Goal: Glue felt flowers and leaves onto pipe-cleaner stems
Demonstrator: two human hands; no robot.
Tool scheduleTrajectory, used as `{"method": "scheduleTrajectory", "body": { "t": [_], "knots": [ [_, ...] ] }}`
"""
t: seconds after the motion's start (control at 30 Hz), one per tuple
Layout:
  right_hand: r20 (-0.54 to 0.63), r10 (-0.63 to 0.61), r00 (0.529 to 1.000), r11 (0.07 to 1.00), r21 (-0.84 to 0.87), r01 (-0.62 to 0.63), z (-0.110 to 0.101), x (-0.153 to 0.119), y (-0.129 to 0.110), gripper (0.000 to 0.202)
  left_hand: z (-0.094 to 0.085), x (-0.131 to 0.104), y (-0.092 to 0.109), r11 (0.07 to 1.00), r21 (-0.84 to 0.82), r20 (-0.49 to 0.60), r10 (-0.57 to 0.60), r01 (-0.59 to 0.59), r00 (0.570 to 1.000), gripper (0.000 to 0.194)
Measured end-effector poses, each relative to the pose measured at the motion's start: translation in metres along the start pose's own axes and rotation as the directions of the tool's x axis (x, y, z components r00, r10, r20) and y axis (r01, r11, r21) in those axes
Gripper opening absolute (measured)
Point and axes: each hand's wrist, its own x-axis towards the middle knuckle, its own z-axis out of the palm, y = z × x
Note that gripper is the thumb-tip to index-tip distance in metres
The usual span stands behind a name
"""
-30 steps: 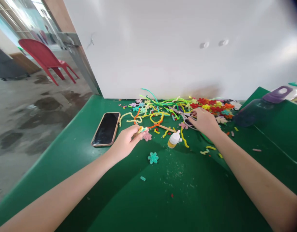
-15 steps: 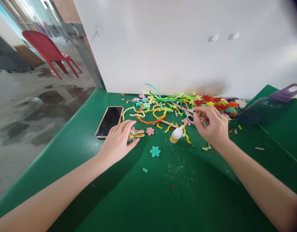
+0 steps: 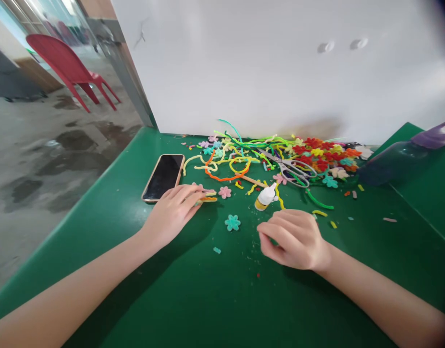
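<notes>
Toward the table's point(image 3: 222, 299) far edge, the scissors point(image 3: 296, 172) lie among fuzzy wires point(image 3: 253, 144) and the bottle point(image 3: 265, 197) stands nearer the middle, probably so both are within easy reach, with 1 teal flower point(image 3: 233, 223) between the 2 hands. Near the phone point(image 3: 164, 176) by the left edge, the left hand point(image 3: 174, 208) is palm down, fingers close together over fuzzy strips point(image 3: 209, 199), perhaps gathering them, its grip unclear; the right hand point(image 3: 293, 239) curls loosely beside the bottle, and I cannot tell whether it holds anything.
</notes>
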Motion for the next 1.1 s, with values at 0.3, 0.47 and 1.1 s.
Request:
{"method": "scheduleTrajectory", "body": {
  "t": [0.3,0.47,1.1],
  "knots": [
    [0.114,-0.079,0.990,0.996,-0.039,0.084,0.024,0.001,-0.011,0.012,0.002,0.010,-0.014,0.987,-0.102,-0.062,-0.131,0.124,0.989,0.036],
    [0.135,-0.090,0.987,0.994,-0.048,0.097,0.029,-0.006,-0.010,0.011,-0.004,0.006,-0.011,0.986,-0.029,-0.132,-0.164,0.162,0.977,0.032],
    [0.160,0.029,0.987,0.990,0.133,-0.050,0.039,-0.015,-0.003,0.012,0.009,0.008,-0.034,0.944,-0.163,-0.137,-0.309,0.286,0.941,0.016]
  ]
}}
